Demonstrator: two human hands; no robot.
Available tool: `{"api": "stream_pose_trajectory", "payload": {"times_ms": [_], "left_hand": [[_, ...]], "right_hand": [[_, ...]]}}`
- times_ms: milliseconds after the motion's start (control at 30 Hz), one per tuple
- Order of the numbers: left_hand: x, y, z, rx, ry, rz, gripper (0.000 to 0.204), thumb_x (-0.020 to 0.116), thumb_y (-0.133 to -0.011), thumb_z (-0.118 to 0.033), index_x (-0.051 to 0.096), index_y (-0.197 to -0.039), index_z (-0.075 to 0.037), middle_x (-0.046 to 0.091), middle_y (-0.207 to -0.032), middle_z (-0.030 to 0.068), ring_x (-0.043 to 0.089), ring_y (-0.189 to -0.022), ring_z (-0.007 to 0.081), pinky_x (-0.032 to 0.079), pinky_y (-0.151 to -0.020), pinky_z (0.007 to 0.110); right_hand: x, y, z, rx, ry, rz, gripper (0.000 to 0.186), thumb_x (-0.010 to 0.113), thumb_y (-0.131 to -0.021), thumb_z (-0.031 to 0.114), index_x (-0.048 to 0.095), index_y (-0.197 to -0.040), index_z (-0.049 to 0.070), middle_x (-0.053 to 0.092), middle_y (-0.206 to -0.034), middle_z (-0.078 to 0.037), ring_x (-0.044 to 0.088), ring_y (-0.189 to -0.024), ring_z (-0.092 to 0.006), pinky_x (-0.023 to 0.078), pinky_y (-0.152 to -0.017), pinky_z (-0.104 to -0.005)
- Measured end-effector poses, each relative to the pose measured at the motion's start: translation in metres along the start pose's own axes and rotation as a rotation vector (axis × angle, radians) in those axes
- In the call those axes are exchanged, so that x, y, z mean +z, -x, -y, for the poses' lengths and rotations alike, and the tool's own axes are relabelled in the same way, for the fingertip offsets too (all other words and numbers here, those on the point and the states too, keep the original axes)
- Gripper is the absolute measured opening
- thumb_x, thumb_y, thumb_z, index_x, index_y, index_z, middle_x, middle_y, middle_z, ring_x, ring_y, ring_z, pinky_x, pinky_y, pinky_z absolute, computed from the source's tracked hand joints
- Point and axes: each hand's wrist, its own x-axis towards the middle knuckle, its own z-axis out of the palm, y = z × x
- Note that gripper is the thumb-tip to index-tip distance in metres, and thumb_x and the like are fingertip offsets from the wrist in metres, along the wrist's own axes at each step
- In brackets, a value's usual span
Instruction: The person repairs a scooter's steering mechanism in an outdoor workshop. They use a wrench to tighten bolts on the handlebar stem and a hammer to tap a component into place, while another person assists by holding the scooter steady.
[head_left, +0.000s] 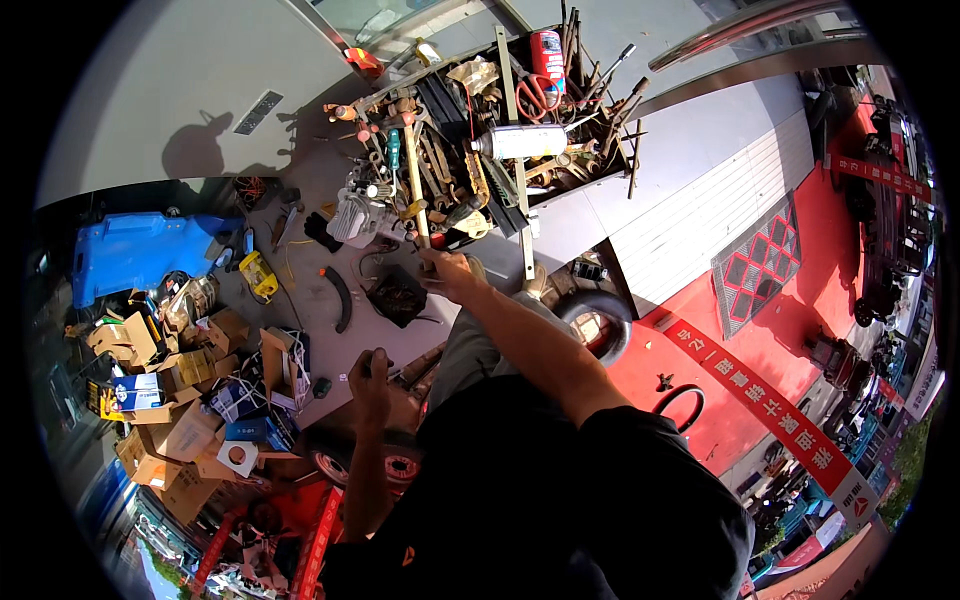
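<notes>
My right hand [452,277] reaches forward, its fingers closed around the near end of a long light-wood handle [416,185]. The handle's far end lies among the tools, and what it carries there is hard to make out. A heap of tools [436,150] spreads beyond, with a green-handled screwdriver [393,150], red-handled scissors [537,96], a white spray can [522,141] and a red can [547,62]. Lower and to the left, my left hand [371,388] is held closed in the air; whatever it may hold is hidden by the curled fingers.
Grey cloth gloves [358,218] and a dark tray [397,297] are nearby. At left are a blue plastic cover [140,255], a yellow tool [258,277] and piled cardboard boxes [190,430]. A tire [612,318] stands at right, near a patterned mat [757,262] on red flooring.
</notes>
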Motion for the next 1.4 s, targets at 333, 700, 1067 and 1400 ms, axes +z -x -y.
{"api": "stream_pose_trajectory", "payload": {"times_ms": [333, 700, 1067, 1400], "left_hand": [[-0.029, 0.045, 0.131, -0.049, -0.219, -0.209, 0.034, 0.061, -0.097, -0.022, 0.062, -0.076, 0.005, 0.057, -0.064, 0.0057, 0.05, -0.062, 0.014, 0.044, -0.062, 0.035], [0.041, 0.016, 0.041, 0.277, -0.515, -0.152, 0.037, 0.085, -0.087, -0.026, 0.063, -0.078, 0.002, 0.063, -0.066, 0.0163, 0.06, -0.055, 0.0301, 0.049, -0.057, 0.04], [0.062, -0.045, -0.081, 0.772, -0.005, -0.327, 0.027, 0.075, -0.099, -0.02, 0.068, -0.117, 0.0, 0.074, -0.105, 0.0088, 0.069, -0.084, 0.0174, 0.055, -0.075, 0.031], [0.065, -0.128, -0.084, 0.523, 0.277, -0.303, 0.031, 0.074, -0.1, -0.017, 0.065, -0.118, 0.006, 0.076, -0.092, 0.0102, 0.072, -0.08, 0.0142, 0.057, -0.074, 0.028]], "right_hand": [[0.007, 0.055, 0.103, -0.223, 0.074, 0.329, 0.022, 0.067, -0.1, 0.022, 0.069, -0.101, 0.0, 0.057, -0.069, -0.002, 0.05, -0.049, -0.013, 0.04, -0.042, -0.0298], [-0.059, 0.067, 0.11, -0.45, 0.368, 0.262, 0.03, 0.072, -0.098, 0.029, 0.066, -0.103, 0.0, 0.057, -0.068, -0.001, 0.05, -0.048, -0.0099, 0.04, -0.043, -0.0279], [-0.112, 0.083, 0.098, -0.401, 0.57, 0.082, 0.048, 0.07, -0.098, 0.035, 0.063, -0.131, 0.001, 0.071, -0.09, -0.007, 0.062, -0.061, -0.0121, 0.049, -0.051, -0.0274], [-0.163, 0.118, 0.064, -0.393, 0.527, 0.006, 0.054, 0.072, -0.097, 0.035, 0.061, -0.138, 0.0, 0.073, -0.093, -0.012, 0.066, -0.067, -0.0147, 0.052, -0.056, -0.029]]}}
